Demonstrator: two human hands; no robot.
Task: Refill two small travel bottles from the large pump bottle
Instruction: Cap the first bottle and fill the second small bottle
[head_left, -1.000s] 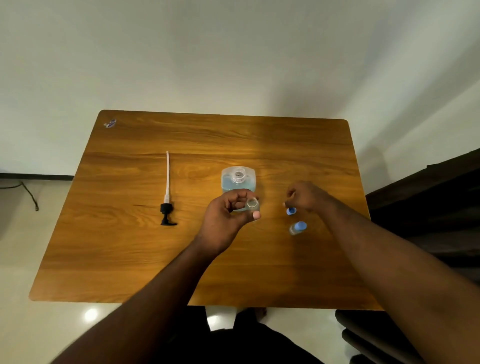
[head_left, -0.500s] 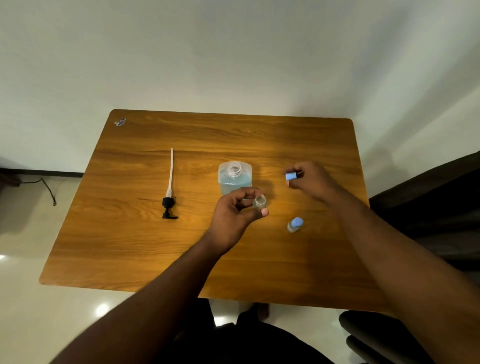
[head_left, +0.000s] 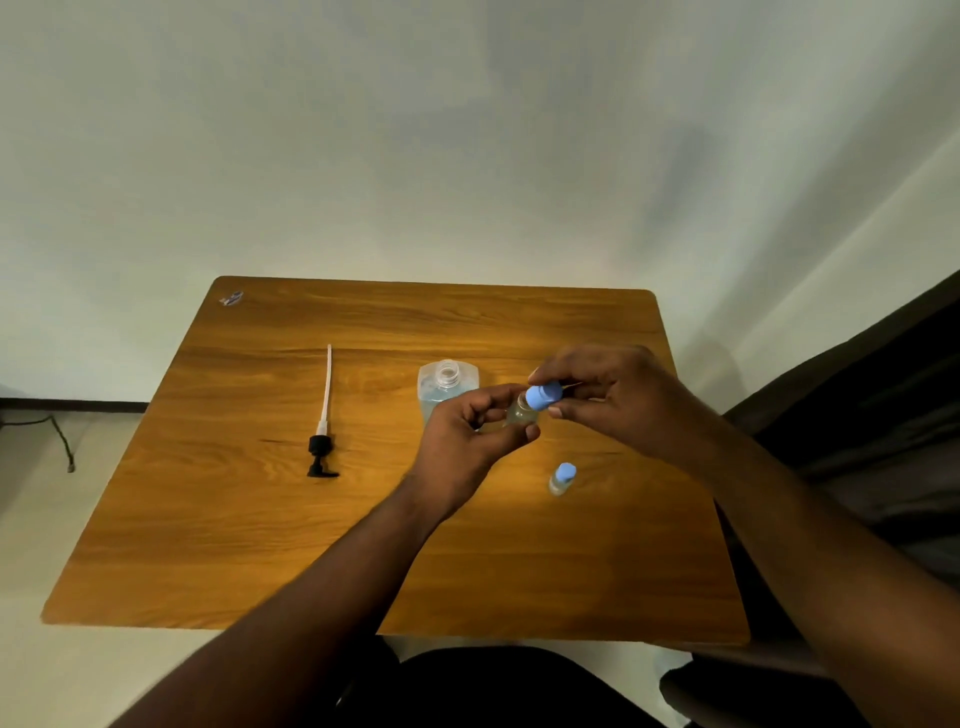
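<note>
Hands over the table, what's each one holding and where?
Left hand grips a small travel bottle by its body; right hand pinches its blue cap.

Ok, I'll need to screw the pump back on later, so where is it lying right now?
In the head view the pump lies flat on the table's left half, apart from the open large bottle to its right.

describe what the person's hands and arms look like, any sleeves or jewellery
Both forearms are bare as far as the frame shows, with no sleeves in view. The left hand and right hand wear no gloves, and no rings, watch or bracelets are visible.
</note>
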